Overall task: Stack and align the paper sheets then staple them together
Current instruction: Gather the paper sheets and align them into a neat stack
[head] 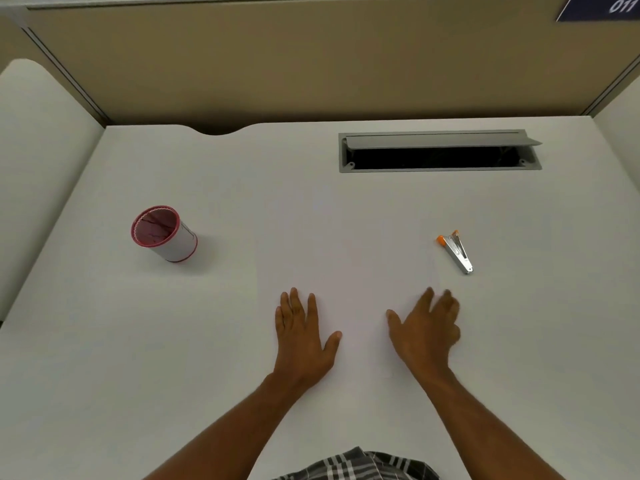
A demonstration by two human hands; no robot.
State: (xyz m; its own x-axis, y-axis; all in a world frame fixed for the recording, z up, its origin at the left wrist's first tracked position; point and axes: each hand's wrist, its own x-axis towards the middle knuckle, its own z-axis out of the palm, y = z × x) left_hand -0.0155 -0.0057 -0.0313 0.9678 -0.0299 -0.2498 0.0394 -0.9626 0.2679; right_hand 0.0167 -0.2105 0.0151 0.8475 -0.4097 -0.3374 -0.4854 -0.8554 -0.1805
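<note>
On the paper sheets (346, 258), left hand (303, 336) flat, right hand (424, 332) spread, stapler (457, 252) just beside.

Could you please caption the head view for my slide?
Both hands flat on paper, stapler lying right, cup left.

A white bench (104, 341) carries paper sheets (346, 258) at centre, a small stapler (457, 252) to their right and a red-rimmed cup (164, 233) far left.
</note>
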